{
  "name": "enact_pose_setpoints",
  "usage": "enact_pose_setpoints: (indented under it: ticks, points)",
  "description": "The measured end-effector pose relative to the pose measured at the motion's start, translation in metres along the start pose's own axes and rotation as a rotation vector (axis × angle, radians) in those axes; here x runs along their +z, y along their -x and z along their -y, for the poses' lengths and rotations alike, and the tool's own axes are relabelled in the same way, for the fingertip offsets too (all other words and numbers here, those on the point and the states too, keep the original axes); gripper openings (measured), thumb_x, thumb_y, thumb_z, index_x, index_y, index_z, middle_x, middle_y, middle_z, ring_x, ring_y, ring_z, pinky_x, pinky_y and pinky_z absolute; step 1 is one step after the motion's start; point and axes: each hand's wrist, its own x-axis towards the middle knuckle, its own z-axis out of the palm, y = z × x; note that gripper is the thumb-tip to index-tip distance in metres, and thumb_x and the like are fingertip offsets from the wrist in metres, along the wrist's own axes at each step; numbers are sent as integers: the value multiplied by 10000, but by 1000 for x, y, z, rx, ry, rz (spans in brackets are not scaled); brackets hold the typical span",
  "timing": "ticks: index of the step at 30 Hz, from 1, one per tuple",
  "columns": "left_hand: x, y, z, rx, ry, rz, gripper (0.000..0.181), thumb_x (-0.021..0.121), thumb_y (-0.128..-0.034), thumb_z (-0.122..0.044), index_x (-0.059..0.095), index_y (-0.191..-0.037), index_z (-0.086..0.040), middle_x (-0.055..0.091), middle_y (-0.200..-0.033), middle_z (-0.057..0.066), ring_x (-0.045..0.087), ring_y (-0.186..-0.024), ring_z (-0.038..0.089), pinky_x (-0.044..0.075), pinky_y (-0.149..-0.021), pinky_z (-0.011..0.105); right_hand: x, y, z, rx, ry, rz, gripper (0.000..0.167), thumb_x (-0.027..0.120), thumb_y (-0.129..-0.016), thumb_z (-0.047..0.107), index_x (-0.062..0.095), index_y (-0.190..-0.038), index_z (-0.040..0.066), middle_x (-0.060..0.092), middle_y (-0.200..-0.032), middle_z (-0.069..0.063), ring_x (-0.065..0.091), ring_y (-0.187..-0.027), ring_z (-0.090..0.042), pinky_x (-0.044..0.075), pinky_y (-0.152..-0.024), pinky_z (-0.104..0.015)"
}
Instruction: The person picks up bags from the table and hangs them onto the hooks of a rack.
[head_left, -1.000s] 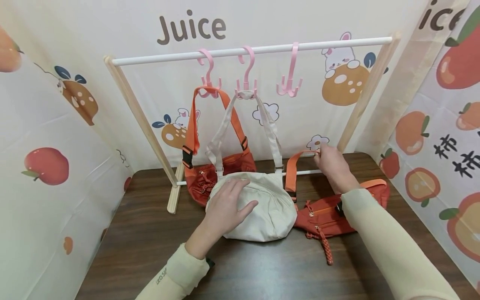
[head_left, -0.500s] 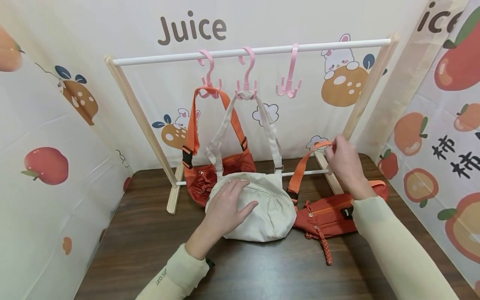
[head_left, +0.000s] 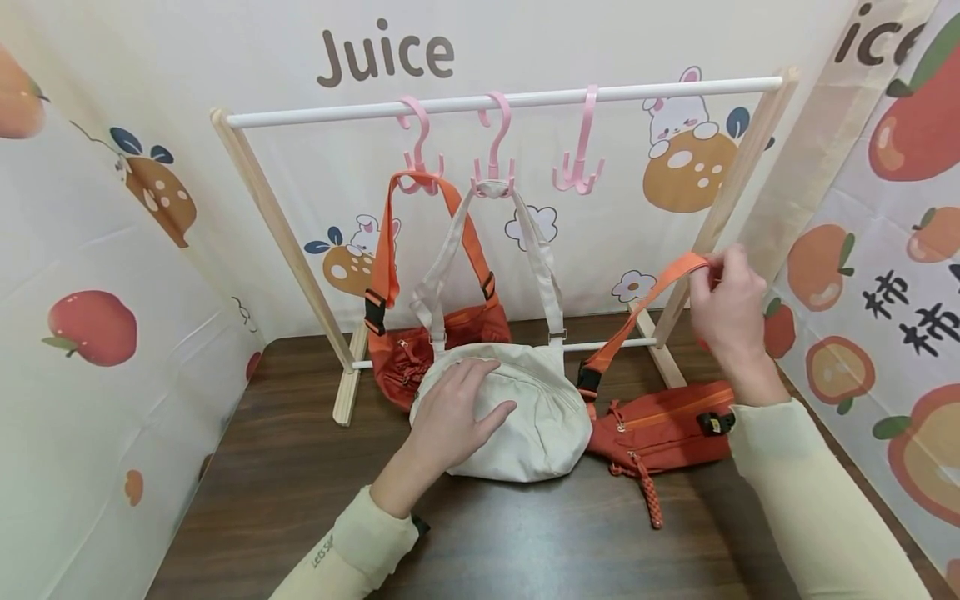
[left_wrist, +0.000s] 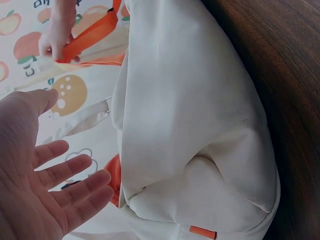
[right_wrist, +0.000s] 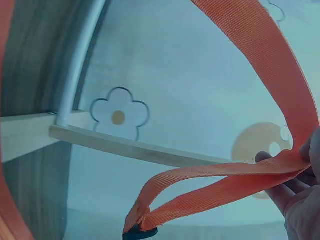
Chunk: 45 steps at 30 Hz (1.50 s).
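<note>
My right hand [head_left: 731, 304] pinches the orange strap [head_left: 660, 283] of a red waist bag [head_left: 667, 425] and holds it up near the rack's right leg. The bag lies on the table; a black buckle [head_left: 588, 379] joins strap and bag at its left end. In the right wrist view the strap [right_wrist: 260, 60] loops from the fingers. In front of a cream bag [head_left: 525, 417] hovers my left hand [head_left: 453, 412], fingers spread. The left wrist view shows that left hand [left_wrist: 55, 185] holding nothing, beside the cream bag [left_wrist: 185, 110].
A wooden rack with a white rail [head_left: 322, 114] carries three pink hooks. The cream bag hangs from the middle pink hook [head_left: 495, 150], another red bag [head_left: 457, 321] from the left pink hook [head_left: 418, 150]. Nothing hangs on the right pink hook [head_left: 579, 150]. Printed cloth surrounds the brown table [head_left: 285, 500].
My right hand has moved right and up, drawing the orange strap with it into a longer, raised line. The left hand has stayed in place.
</note>
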Motion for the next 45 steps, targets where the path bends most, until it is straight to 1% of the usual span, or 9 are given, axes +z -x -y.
enact_pose_setpoints:
  ticks: [3,8,12,17,22,25,34,40,45]
  points:
    - [1,0,0,5,6,-3,564,785,-968,-430,636,-1396,-94,671,-1311,50,634,-1239,256,500,-1077,436,-9,-5,3,19,-12,-35,250,530,-1045,154,615,-1121,-68,693,-952,-256,623,-771,-296,342,-708,-116]
    - [2,-1,0,15,14,-12,561,791,-965,-425,638,-1391,-94,672,-1315,55,634,-1238,253,499,-1079,436,-21,-13,8,33,-25,-89,298,535,-1050,201,625,-1144,-67,711,-1015,-244,509,-762,-24,352,-725,-96]
    - [3,-2,0,18,21,-14,560,782,-969,-435,638,-1393,-98,667,-1325,46,631,-1243,244,495,-1083,428,-30,-19,12,23,-50,-134,310,536,-1052,201,640,-1150,-74,743,-1080,-207,455,-751,98,360,-720,-115]
    - [2,-6,-3,25,40,-25,568,773,-973,-449,632,-1403,-105,662,-1349,34,626,-1265,238,489,-1092,426,-40,-23,24,19,-61,-195,357,508,-1047,220,640,-1166,-90,734,-1040,-208,449,-748,117,365,-721,-139]
    - [0,-12,-9,35,58,-48,562,777,-973,-436,631,-1401,-101,655,-1373,44,609,-1309,242,478,-1111,430,-50,-26,37,41,-43,-238,349,510,-1035,261,673,-1200,1,703,-963,-151,448,-757,139,357,-741,-151]
    - [-3,-17,-14,41,71,-67,558,774,-977,-432,627,-1403,-101,658,-1359,39,620,-1287,229,496,-1089,418,-54,-25,46,14,-43,-233,348,507,-1035,266,671,-1222,22,696,-949,-139,437,-754,137,350,-732,-159]
    - [-14,-49,-45,61,226,-96,584,772,-984,-407,582,-1445,-104,651,-1347,43,627,-1247,201,539,-1011,400,-57,-20,74,-181,-117,-229,334,497,-1041,203,658,-1208,-38,700,-946,-249,426,-732,158,375,-715,-117]
    - [-16,-72,-72,77,298,-73,661,749,-997,-442,523,-1510,-92,623,-1394,43,615,-1259,200,530,-1020,362,-59,-19,85,-214,-130,-244,331,488,-1050,214,656,-1224,-12,690,-900,-227,405,-701,117,355,-697,-139]
    - [-15,-94,-97,49,414,-35,731,731,-993,-499,455,-1561,-131,583,-1433,9,576,-1286,165,516,-1016,338,-56,-13,95,-256,-118,-205,351,491,-1054,191,627,-1251,-66,713,-1038,-225,444,-715,-5,359,-720,-131]
